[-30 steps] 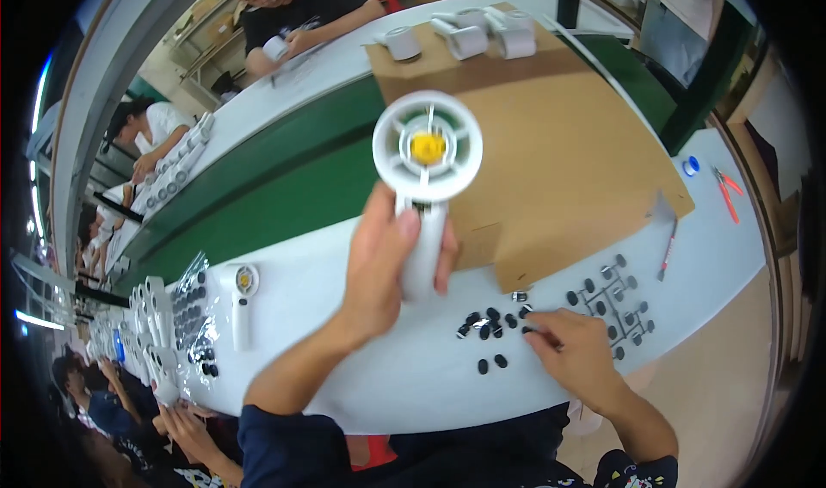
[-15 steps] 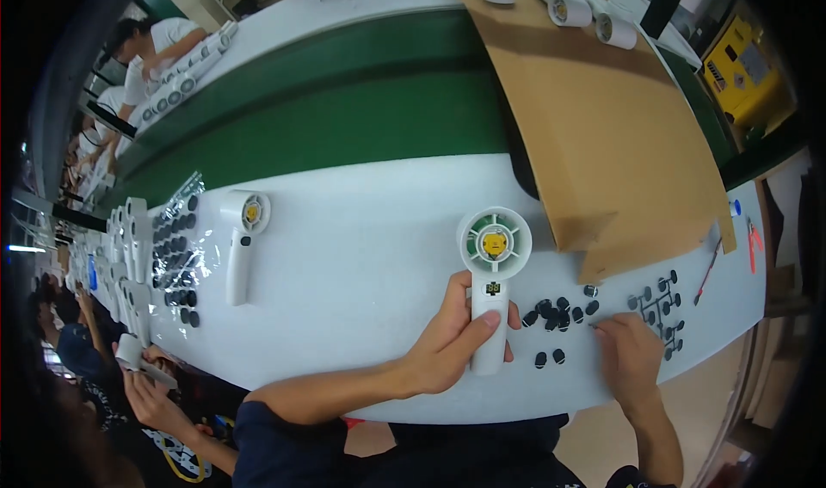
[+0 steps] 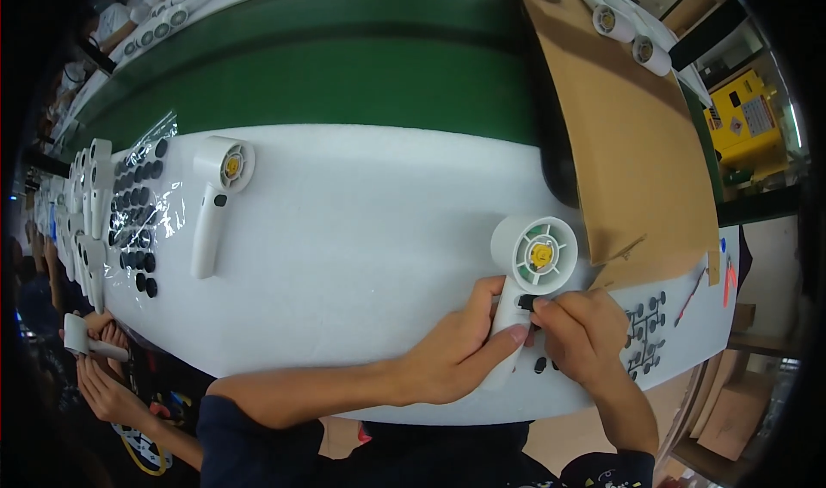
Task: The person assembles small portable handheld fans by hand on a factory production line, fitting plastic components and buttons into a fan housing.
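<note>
A white handheld fan [image 3: 508,264] is in my left hand [image 3: 456,355], whose fingers wrap its handle, thumb in front. The fan's round head points up, showing a yellow hub behind white spokes. My right hand [image 3: 585,333] is closed in a pinch at the top of the handle, on a small black cover piece [image 3: 527,302]. That piece lies against the handle's display spot; whether it is seated there I cannot tell. A loose black piece [image 3: 540,365] lies on the table below my hands, and other loose ones are mostly hidden by my right hand.
Black parts on a sprue [image 3: 647,333] lie right of my right hand. Brown cardboard [image 3: 645,152] stands beyond. At left are another white fan [image 3: 206,230] and a clear bag of black discs [image 3: 138,204]. Another person's hands [image 3: 107,385] hold a fan at far left.
My right hand has moved left from the table to the fan's handle, bringing a small black piece. The fan in my left hand has turned and tilted to the right. The view has shifted.
</note>
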A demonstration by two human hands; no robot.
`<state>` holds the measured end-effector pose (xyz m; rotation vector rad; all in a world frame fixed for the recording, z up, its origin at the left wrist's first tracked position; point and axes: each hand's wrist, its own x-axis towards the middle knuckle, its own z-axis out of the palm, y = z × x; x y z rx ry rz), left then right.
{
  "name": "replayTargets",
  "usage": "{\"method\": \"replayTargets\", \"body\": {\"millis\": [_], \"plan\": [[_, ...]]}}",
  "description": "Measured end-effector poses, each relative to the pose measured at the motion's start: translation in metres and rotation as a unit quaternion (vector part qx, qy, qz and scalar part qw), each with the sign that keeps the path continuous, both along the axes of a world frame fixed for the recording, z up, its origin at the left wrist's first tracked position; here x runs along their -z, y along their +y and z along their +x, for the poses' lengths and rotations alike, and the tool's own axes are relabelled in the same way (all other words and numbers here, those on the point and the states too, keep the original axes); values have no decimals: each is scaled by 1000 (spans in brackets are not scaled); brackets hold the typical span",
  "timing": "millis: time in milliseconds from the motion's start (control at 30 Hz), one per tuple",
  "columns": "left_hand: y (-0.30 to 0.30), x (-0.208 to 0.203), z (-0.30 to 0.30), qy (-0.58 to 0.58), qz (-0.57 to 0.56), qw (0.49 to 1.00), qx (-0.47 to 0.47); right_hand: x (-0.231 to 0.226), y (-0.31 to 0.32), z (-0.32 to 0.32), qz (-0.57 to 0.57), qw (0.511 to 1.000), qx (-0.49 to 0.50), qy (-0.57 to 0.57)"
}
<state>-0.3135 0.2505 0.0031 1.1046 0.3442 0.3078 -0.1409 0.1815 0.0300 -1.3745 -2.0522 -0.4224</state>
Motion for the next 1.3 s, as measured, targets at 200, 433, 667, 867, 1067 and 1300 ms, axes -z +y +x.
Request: {"method": "replayTargets", "body": {"millis": [200, 433, 667, 867, 1067, 1300], "plan": [[-1, 3, -1, 19, 46, 999, -7, -7, 3, 1, -29, 999, -12, -32], [-2, -2, 9, 43, 67, 997, 6, -24, -6, -13, -209, 876, 80, 428], [6, -11, -11, 24, -120, 992, -32, -36, -53, 60, -28, 810, 372, 453], [5, -10, 8, 13, -106, 994, 26, 2, -164, 191, -228, 706, 613, 272], [9, -11, 0, 11, -139, 990, 2, -20, -182, 212, -314, 625, 533, 476], [8, -16, 7, 6, -131, 991, 29, -50, -185, 135, -22, 678, 269, 684]]}}
